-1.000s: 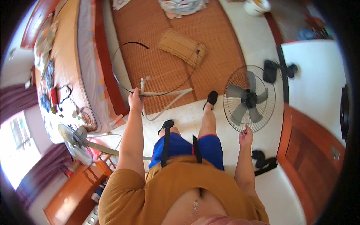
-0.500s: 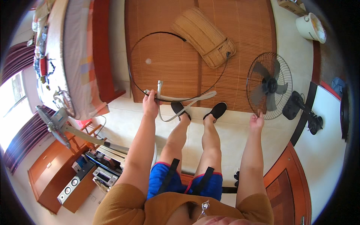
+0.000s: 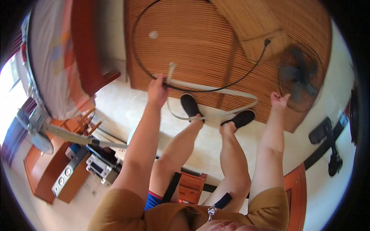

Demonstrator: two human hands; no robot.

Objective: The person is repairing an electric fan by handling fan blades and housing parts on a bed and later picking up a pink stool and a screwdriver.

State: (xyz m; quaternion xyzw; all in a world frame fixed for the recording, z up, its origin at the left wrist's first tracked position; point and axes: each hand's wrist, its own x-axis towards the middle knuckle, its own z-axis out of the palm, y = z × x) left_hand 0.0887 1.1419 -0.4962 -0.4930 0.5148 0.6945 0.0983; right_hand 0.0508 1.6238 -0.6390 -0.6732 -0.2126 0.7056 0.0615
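Note:
My left hand point(image 3: 158, 90) is closed on a looped black cable point(image 3: 208, 89) and a pale, bent, strip-like piece point(image 3: 231, 93) with a short upright end. The cable's plug point(image 3: 266, 42) hangs over a folded tan woven pad point(image 3: 250, 23). My right hand point(image 3: 279, 100) pinches the rim of a blurred fan head point(image 3: 298, 75), with dark blades inside a wire cage. The separate black fan stand point(image 3: 327, 142) is at the right, beyond my right forearm. Both my slippered feet are below the held pieces, at the near edge of a brown slatted mat point(image 3: 185, 38).
A bed point(image 3: 81, 38) with a wooden frame runs along the left. A pale standing fan point(image 3: 42, 140) leans across the lower left, near a speaker point(image 3: 63, 179) and stereo equipment point(image 3: 100, 167). A small wooden stool point(image 3: 190, 184) is below me; a wooden door point(image 3: 295, 184) is at lower right.
My view has shifted, bringing the mat closer. The fan head in my right hand has moved over the mat, away from its stand. The cable and pale piece remain in my left hand.

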